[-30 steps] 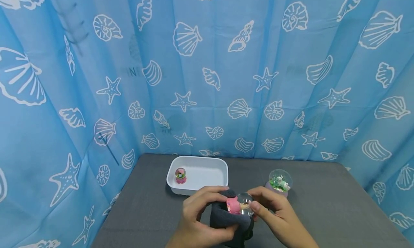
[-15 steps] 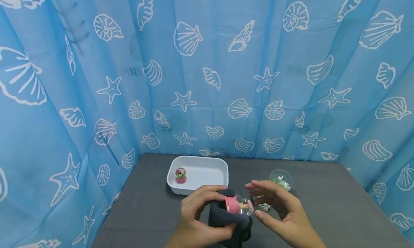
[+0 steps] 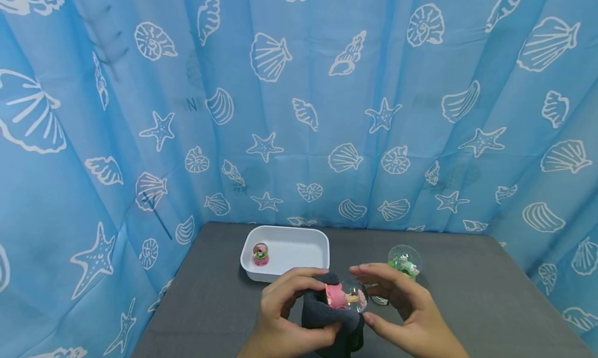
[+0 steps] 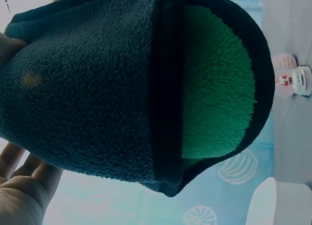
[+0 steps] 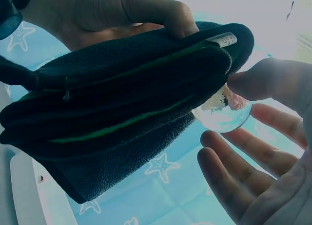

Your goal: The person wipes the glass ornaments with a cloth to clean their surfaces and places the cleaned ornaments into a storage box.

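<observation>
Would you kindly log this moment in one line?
left hand: holds pink clear-domed globe in grey fuzzy cloth; right hand: beside globe; white rectangular tray: small pink globe

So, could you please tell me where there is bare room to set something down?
The white tray is bare right of its small globe. The grey table is bare left of the left hand, between tray and green globe, and right of the right hand. It is crowded between the hands, with the dark cloth and pink globe.

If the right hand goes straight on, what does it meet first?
Probably the pink-based snow globe in the dark cloth; the right hand is so close that any gap is hard to judge.
</observation>
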Available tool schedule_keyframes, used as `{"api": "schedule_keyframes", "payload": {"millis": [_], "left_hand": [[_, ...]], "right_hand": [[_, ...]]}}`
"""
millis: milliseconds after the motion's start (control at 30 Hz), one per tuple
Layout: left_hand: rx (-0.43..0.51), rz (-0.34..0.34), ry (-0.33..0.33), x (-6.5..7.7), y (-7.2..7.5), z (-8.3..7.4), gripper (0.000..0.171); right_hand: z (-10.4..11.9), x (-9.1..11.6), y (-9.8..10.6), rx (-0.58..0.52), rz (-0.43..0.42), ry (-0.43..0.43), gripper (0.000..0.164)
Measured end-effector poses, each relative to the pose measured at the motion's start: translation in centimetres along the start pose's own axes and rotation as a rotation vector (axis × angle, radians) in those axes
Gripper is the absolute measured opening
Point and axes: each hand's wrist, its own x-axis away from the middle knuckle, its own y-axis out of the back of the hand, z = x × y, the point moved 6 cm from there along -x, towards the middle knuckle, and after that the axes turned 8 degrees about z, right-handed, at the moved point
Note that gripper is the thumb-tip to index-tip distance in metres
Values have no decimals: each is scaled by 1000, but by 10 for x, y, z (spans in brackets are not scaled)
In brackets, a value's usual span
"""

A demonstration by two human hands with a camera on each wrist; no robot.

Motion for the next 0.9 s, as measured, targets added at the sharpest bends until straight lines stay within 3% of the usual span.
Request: {"api": "schedule_keyframes", "payload": {"millis": [267,567,900], "left_hand": [[3,8,7,-1,0,-1,61],[-4,21,11,-1,-1,-1,64],[-25,27,-14,-3,-1,-2,66]], "right_hand": [[0,0,-2,-5,22,25,69],[-2,-1,-2,73,21,-105,58],[-5,0,-3,73,57,-145,60]]}}
